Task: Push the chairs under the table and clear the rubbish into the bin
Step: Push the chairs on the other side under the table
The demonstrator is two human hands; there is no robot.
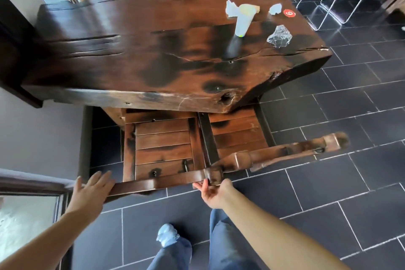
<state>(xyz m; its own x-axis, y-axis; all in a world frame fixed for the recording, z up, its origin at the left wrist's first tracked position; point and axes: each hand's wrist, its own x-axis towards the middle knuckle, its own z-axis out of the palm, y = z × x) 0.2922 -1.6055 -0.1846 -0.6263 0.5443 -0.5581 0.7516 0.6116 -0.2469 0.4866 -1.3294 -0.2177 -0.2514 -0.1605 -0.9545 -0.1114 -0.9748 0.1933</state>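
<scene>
Near chair [164,144] is sitting partly under the table [109,55], slatted seat showing below the slab edge, top rail [157,182] nearest the camera. Left hand [92,188] is resting flat on the rail's left end, fingers spread, not gripping. Right hand [213,192] is pinching the rail's right corner post, fingers curled on it. Second chair [238,129] is standing just right, angled. Rubbish is lying on the far right tabletop: cup [244,21], paper scraps [232,7], crumpled plastic [279,36].
</scene>
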